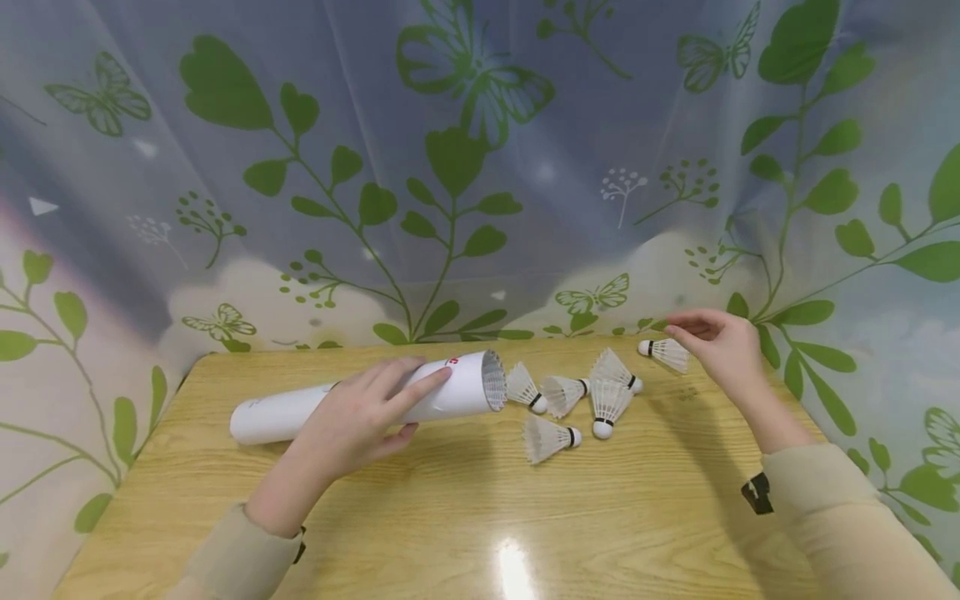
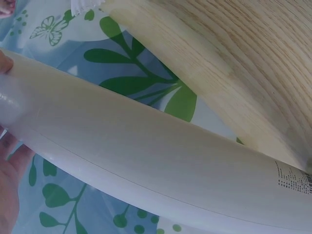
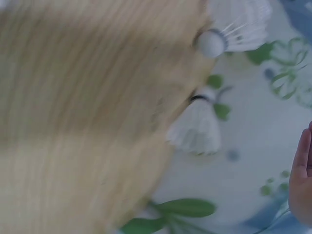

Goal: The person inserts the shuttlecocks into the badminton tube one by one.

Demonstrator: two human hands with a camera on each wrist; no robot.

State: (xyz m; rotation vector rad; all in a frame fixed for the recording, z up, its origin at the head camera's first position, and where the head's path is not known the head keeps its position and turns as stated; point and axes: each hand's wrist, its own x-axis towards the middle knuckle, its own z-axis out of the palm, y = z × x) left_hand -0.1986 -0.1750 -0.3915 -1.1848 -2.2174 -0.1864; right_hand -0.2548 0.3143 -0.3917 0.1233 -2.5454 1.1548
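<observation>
A white shuttlecock tube (image 1: 450, 400) lies at a slant over the left half of the table, its mouth facing right. My left hand (image 1: 363, 412) grips it around the middle, thumb on the near side and index finger stretched along the top. In the left wrist view the long white tube (image 2: 156, 146) spans the picture, with fingers at its left end. Up at the far right, my right hand (image 1: 720, 346) hovers beside a lone shuttlecock (image 1: 670, 354), fingers loosely bent and holding nothing. The right wrist view has that shuttlecock (image 3: 197, 126) apart from the hand.
Several feather shuttlecocks (image 1: 550, 439) lie grouped in front of the tube's mouth, some overlapping. The wooden table (image 1: 420, 517) backs onto a curtain (image 1: 465, 208) printed with leaves and butterflies.
</observation>
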